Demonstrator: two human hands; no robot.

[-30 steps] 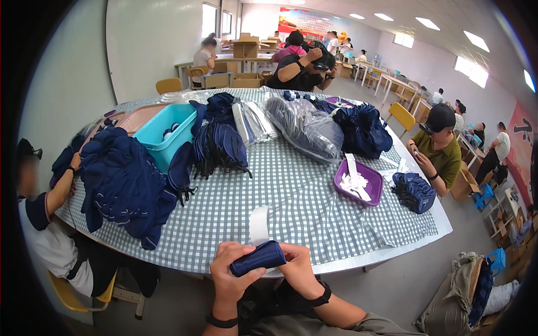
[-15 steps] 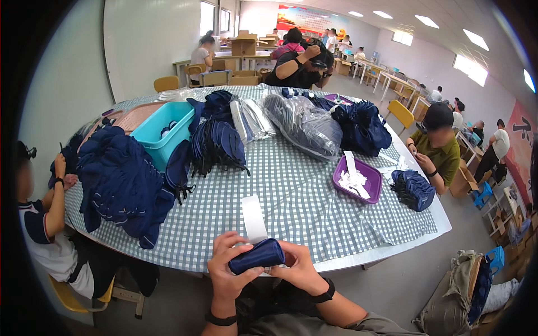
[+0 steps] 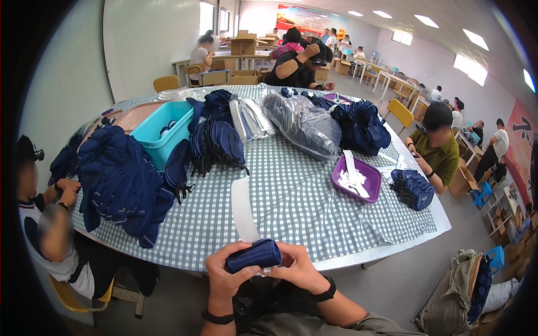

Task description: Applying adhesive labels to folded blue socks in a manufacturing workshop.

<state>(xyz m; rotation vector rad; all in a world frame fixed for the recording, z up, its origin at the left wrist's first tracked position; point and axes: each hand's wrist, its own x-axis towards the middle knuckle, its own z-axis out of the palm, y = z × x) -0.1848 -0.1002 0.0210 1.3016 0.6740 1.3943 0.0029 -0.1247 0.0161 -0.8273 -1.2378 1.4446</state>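
My left hand and my right hand both grip a rolled navy blue fabric piece at the near edge of the table with the checked cloth. A white paper strip stands up from behind the roll, pinched between my hands, and leans over the cloth. The left hand wraps the roll's left end. Fingers of the right hand close around its right end.
Piles of navy fabric lie at the left and middle, beside a teal bin. A purple tray with white strips sits right. Plastic-bagged bundles lie further back. People sit at the left, right and far side.
The white strip has risen more upright and further over the table. My hands have shifted slightly on the roll and keep holding it.
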